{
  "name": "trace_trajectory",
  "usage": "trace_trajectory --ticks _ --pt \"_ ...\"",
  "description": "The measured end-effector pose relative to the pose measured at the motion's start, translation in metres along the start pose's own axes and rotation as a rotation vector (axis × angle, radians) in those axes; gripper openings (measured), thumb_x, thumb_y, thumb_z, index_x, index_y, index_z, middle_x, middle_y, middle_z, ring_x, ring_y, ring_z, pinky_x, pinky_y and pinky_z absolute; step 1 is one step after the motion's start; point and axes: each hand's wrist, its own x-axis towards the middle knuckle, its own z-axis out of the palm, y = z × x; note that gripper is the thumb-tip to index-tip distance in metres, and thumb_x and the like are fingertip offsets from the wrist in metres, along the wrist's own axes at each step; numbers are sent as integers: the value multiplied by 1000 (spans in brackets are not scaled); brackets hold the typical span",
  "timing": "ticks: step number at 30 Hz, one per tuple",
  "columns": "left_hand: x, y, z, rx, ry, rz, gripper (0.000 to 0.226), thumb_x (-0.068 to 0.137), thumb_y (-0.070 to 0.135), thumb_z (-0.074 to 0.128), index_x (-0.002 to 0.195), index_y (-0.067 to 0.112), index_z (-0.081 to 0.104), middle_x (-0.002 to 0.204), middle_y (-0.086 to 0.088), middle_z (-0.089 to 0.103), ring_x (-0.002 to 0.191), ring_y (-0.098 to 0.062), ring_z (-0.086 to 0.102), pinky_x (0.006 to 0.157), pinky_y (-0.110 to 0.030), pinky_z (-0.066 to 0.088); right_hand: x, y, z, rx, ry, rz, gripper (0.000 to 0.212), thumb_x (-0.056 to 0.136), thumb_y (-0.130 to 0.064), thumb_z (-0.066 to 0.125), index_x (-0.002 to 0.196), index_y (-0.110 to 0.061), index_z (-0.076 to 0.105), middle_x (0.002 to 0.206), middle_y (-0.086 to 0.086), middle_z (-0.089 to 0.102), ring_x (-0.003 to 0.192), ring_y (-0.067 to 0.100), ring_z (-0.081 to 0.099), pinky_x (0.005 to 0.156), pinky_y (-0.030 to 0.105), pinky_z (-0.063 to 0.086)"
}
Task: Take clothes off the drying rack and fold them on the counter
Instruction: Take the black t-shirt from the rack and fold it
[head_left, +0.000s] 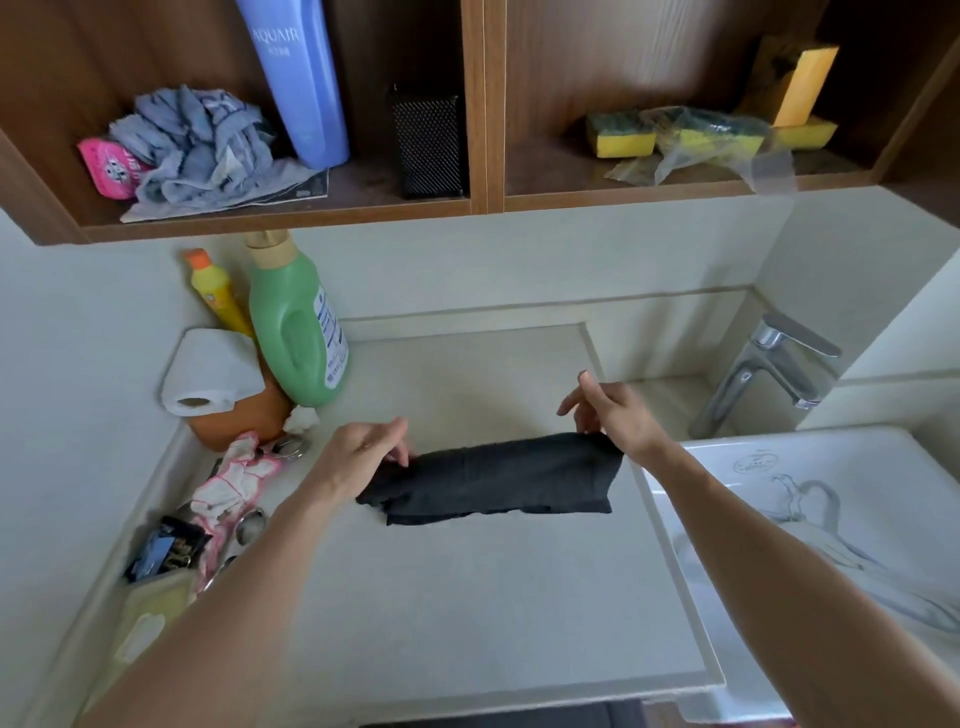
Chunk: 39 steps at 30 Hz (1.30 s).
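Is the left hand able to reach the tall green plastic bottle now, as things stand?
Probably yes, but not at once: the left hand pinches the dark grey folded garment and must let go first. The bare counter between it and the green plastic bottle looks free.

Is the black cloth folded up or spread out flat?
Folded, partly at least: the black cloth lies in a narrow band on the counter, layered edges along its near side.
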Motion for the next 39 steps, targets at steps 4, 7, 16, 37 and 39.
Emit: trace_trajectory --ticks 4,7,16,37,39 --pt "-22 -25 18 339 -219 -197 38 82 54 72 114 36 64 101 14 67 88 -3 64 86 -26 49 -12 37 11 -491 -221 138 34 87 -58 63 102 -29 71 102 -1 68 100 17 64 86 26 47" --pt "-33 -39 39 465 -205 -268 76 83 51 73 147 30 38 112 8 54 99 -10 57 88 -26 44 -31 70 33 -719 -344 144 58 82 -67 61 130 -35 57 137 -3 45 130 21 39 110 40 34" --pt "-53 -40 50 601 -190 -335 78 63 59 83 124 26 49 123 11 47 118 -15 49 99 -33 43 -62 87 47 -671 -154 -28 51 89 -60 58 128 -27 59 118 -3 60 114 20 51 96 30 40" --pt "-128 13 90 -497 -158 -181 24 87 8 73 111 7 69 106 -6 76 102 -27 71 88 -38 56 -256 50 -7 -13 476 245 12 92 -25 68 103 -20 71 94 -10 68 83 -5 60 80 11 47" --pt "-129 23 120 -436 -232 -115 21 90 10 71 110 11 69 105 -5 76 103 -27 71 83 -33 56 -293 63 -22 -122 536 261 11 96 -23 63 103 -19 70 97 -9 68 90 6 61 84 17 44"
